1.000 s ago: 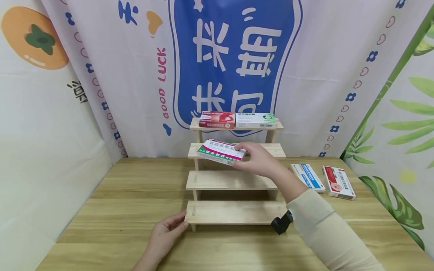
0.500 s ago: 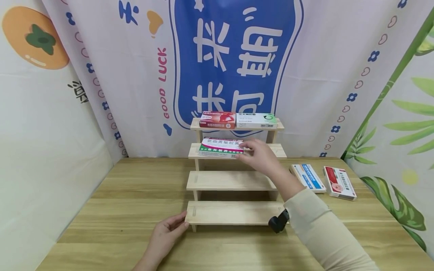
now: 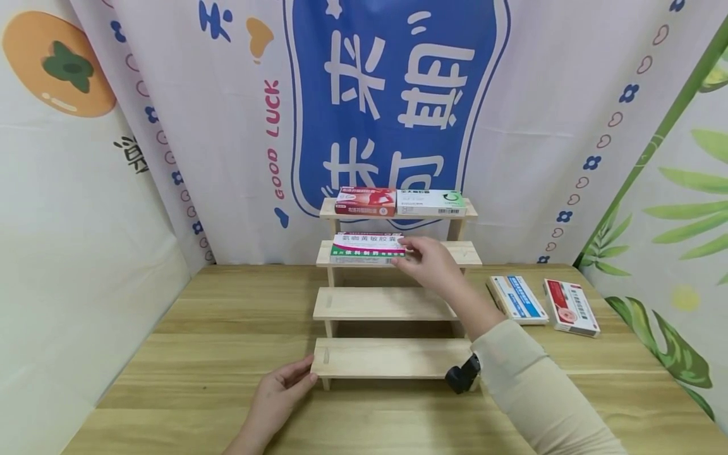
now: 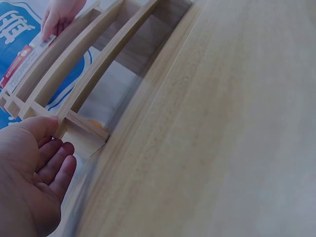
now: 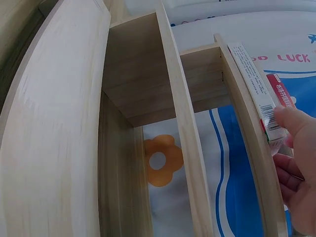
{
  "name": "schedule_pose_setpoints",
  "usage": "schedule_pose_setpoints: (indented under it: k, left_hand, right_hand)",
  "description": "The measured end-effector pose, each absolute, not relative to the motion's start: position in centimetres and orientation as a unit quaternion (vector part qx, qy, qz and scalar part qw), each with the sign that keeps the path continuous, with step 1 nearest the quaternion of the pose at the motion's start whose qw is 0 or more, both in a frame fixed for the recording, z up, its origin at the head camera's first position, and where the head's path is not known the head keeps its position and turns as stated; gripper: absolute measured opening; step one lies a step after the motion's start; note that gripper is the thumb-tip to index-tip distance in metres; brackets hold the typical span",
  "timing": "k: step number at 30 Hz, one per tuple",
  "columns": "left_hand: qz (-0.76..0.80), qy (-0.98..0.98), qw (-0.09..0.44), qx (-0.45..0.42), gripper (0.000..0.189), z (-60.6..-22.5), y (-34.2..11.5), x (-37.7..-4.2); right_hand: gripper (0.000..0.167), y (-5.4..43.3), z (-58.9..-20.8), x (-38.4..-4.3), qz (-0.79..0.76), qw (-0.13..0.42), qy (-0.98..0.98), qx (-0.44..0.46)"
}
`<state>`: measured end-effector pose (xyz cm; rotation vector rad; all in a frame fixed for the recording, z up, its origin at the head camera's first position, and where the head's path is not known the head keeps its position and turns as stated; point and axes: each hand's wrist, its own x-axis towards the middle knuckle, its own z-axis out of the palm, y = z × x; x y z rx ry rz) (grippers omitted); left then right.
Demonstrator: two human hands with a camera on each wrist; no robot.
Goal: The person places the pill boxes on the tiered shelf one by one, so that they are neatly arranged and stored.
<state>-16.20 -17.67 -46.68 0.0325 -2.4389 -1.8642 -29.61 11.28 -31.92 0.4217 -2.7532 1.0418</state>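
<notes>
A white, magenta and green medicine box lies flat on the left part of the second tier from the top of a stepped wooden display rack. My right hand pinches its right end; in the right wrist view, the thumb is against the barcode end of the box. At the lowest tier's left end, my left hand grips the board's corner. The left wrist view shows that hand with its thumb at the board's end and the fingers curled below.
On the top tier a red medicine box sits beside a white-green one. A blue-white box and a red-white box lie on the wooden table, right of the rack. A printed curtain hangs behind.
The medicine box, tilted above the second tier a second ago, came down onto it and then slid slightly left with my right hand. My left hand stayed at the rack's corner.
</notes>
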Motion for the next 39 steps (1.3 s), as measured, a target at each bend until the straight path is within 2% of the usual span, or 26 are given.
schedule_pose_setpoints:
  k: [9, 18, 23, 35, 39]
  left_hand:
    - [-0.61, -0.792, 0.039, 0.019, 0.036, -46.6, -17.5, -16.2]
    - [-0.605, -0.795, 0.036, 0.021, 0.036, -46.7, -17.5, -16.4]
    - [-0.597, -0.801, 0.037, 0.021, 0.036, -46.6, -17.5, -16.3]
    - [-0.6, -0.799, 0.033, 0.025, 0.036, -46.5, -17.5, -16.3]
    - [-0.6, -0.799, 0.035, 0.024, 0.036, -46.5, -17.5, -16.3]
  right_hand:
    - [0.057, 14.4, -31.8, -28.3, 0.369, 0.094, -0.916, 0.128]
    - [0.057, 19.9, -32.4, -26.8, 0.361, 0.109, -0.921, 0.097]
    - [0.063, 23.2, -32.9, -25.6, 0.344, 0.125, -0.928, 0.07]
    - [0.071, 31.6, -36.7, -25.0, 0.294, 0.137, -0.946, -0.012]
    - [0.071, 33.6, -38.3, -24.9, 0.294, 0.124, -0.946, -0.056]
